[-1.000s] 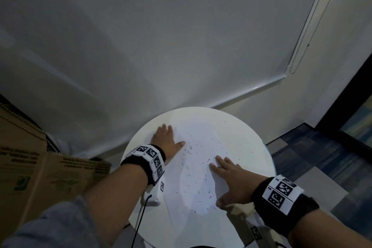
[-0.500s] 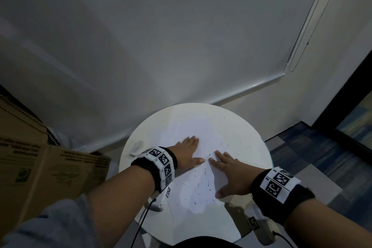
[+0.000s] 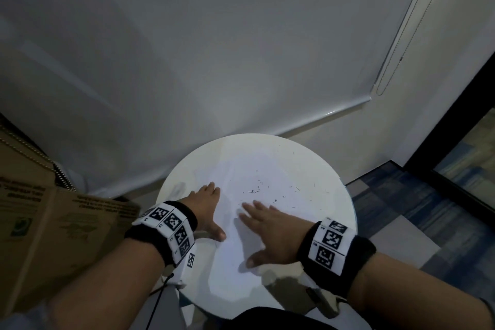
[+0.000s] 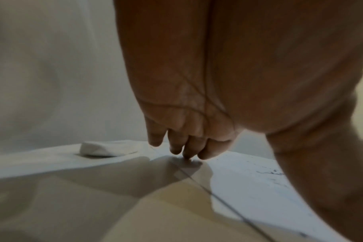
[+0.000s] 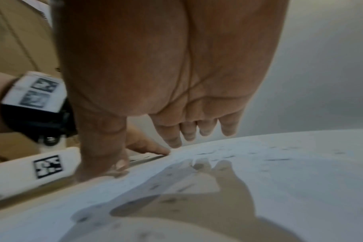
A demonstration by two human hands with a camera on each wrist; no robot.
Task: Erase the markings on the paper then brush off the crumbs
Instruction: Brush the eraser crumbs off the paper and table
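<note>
A white sheet of paper (image 3: 241, 174) lies on a round white table (image 3: 334, 195). Dark eraser crumbs (image 3: 253, 191) are scattered over its middle and off to the right. My left hand (image 3: 214, 211) lies flat with straight fingers on the sheet's left edge. My right hand (image 3: 258, 233) is spread flat on the sheet beside it, just short of the crumbs. A white eraser (image 4: 106, 149) sits on the table left of my left fingertips (image 4: 186, 152). In the right wrist view the straight fingers (image 5: 197, 131) hover just over the paper (image 5: 280, 180).
A cardboard box (image 3: 40, 222) stands close on the left. A grey roller blind (image 3: 214, 48) hangs behind the table. White marker-tagged devices hang under my left wrist (image 3: 188, 260) and my right wrist (image 3: 321, 300). Blue carpet tiles (image 3: 401, 209) lie on the right.
My left hand slid right to the sheet's middle, then back to its left edge. My right hand moved up and left over the paper. The near part now holds far fewer crumbs.
</note>
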